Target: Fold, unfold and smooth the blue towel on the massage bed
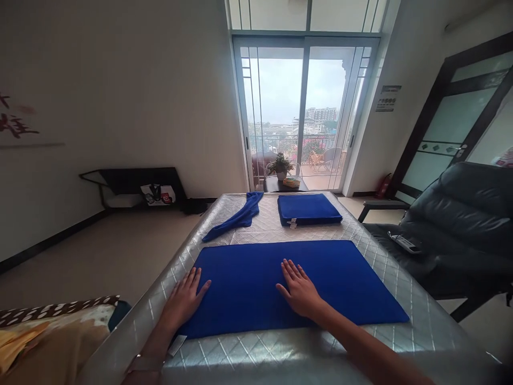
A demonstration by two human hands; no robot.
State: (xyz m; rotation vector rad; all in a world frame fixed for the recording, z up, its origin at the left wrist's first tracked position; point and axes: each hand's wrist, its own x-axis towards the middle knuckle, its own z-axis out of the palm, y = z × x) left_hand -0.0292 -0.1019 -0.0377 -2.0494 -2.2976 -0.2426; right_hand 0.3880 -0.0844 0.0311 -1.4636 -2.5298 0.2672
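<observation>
A blue towel [256,289] lies spread flat on the silver quilted table cover [288,350], with a white tag at its near left corner. My left hand [185,297] rests open at the towel's left edge, thumb pointing inward over the cloth. On the middle of the towel my right hand [298,289] lies flat, palm down and fingers stretched forward. Beyond it sits a folded stack of blue towels [309,208] with white tags at the front. A loose, crumpled blue towel [236,216] trails along the table's far left side.
Behind the table, a small dark stand [272,185] bears a potted plant [281,164]. A black armchair [452,230] with a power strip [404,243] on its seat flanks the right side. Patterned fabric [52,337] lies at the lower left. Glass sliding doors [276,107] stand ahead.
</observation>
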